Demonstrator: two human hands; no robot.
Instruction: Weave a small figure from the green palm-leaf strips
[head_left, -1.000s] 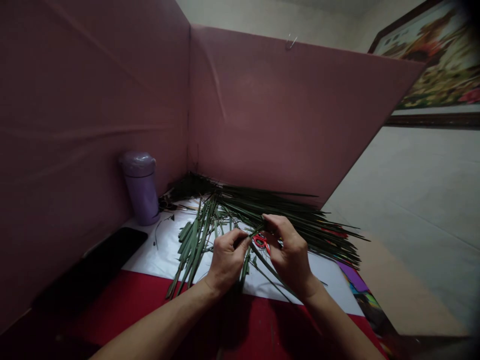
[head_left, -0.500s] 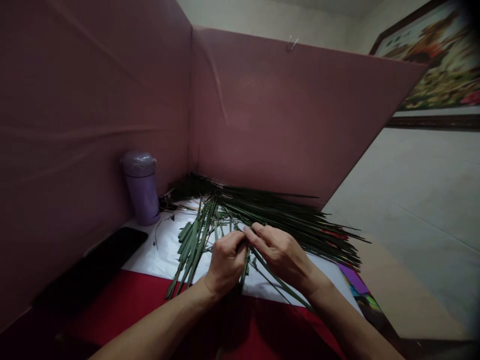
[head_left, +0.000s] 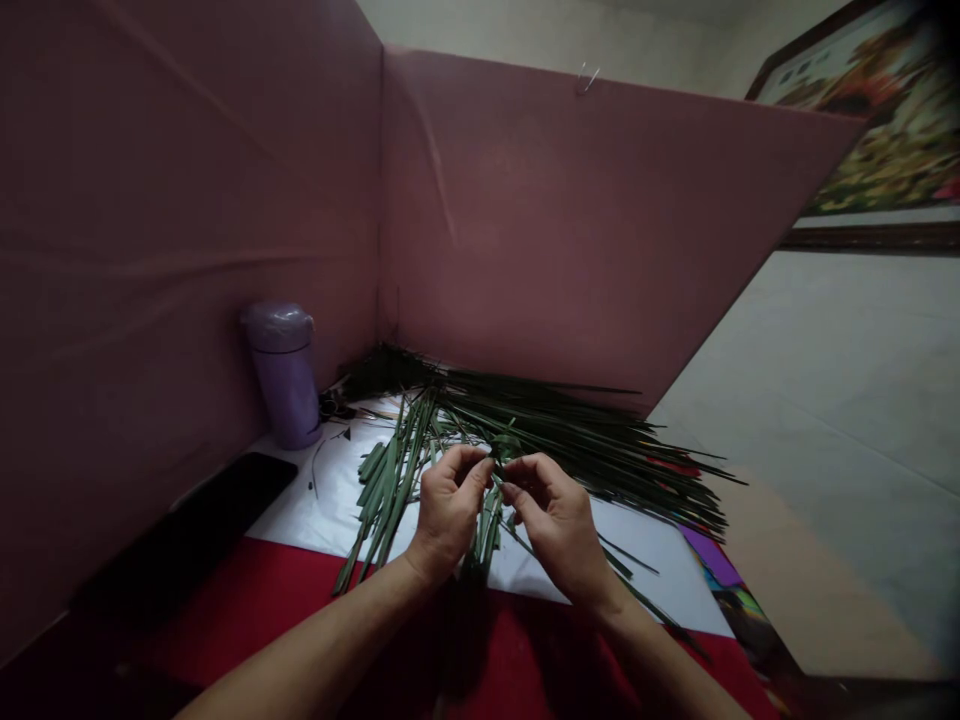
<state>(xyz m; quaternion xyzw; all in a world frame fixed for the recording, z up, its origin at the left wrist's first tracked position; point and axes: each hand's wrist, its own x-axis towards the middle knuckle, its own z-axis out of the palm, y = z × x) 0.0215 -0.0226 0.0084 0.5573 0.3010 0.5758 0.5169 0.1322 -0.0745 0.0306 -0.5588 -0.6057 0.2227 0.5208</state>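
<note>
Over the white sheet, my left hand [head_left: 452,510] pinches a piece worked from green leaf strips [head_left: 505,445], thumb against forefinger. My right hand [head_left: 553,515] meets it from the other side, its thumb and fingertips closed on the same leaf strips. A folded green part shows above the fingertips, and loose strip ends hang below between the hands. Several long strips trail to the lower right, past my right wrist. Just left of my left hand lies a bunch of cut leaf strips [head_left: 390,500]. The exact fold between my fingertips is partly hidden.
A large pile of long green leaves [head_left: 585,430] lies behind my hands, reaching right. A purple bottle [head_left: 283,375] stands at the left, with a dark flat object [head_left: 225,500] before it. Pink panels [head_left: 585,240] wall the back and left. White sheet [head_left: 660,540] covers red cloth [head_left: 300,610].
My hands have drawn slightly apart and turned, so the folded green part now shows above the fingertips. My right hand has lowered a little, and the trailing strips have swung right.
</note>
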